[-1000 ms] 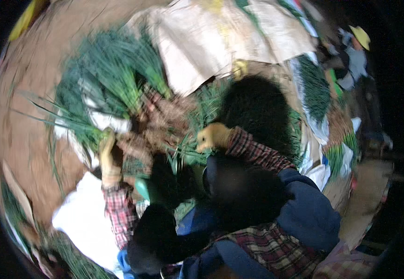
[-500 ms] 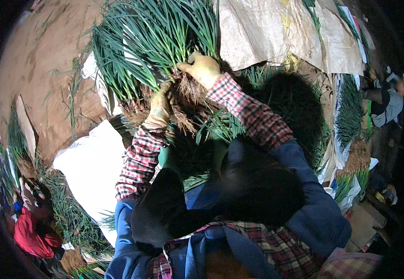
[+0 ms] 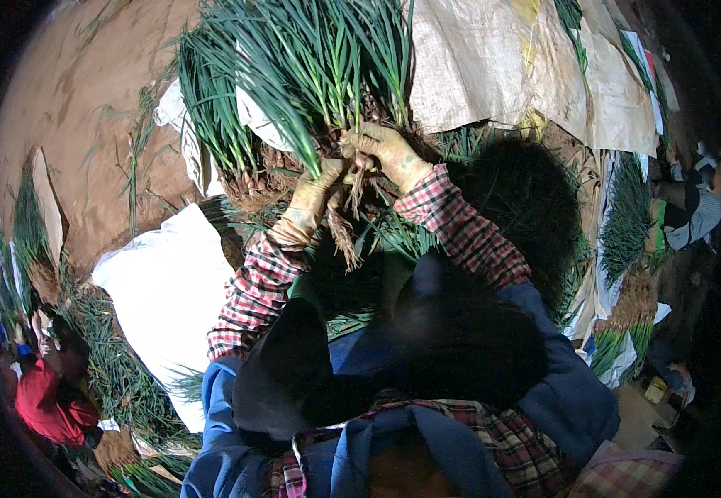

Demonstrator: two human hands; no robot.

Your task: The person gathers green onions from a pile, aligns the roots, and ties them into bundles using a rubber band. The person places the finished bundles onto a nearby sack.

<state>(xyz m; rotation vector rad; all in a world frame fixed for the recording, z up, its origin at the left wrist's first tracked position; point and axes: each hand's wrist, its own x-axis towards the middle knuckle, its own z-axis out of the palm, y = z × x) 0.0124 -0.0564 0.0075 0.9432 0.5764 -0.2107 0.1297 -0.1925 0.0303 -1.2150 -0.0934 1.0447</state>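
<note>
My gloved left hand is closed round a few green onions, whose long leaves rise toward the far side. Their pale roots dangle below the fist. Close beside it, my gloved right hand has its fingers bent round the base of another green onion, with a tuft of roots hanging under them. Just beyond both hands stands a thick row of green onions, leaves pointing away and root ends toward me.
A white sheet lies to my left, and pale woven sacking spreads at the far right. Loose leaves litter the ground before my knees. A person in red is at the left, another person at the right, near more onion bundles.
Both hands have drawn nearer to me, away from the row. A few green onions have come out of the mass with the left hand, their roots now hanging free.
</note>
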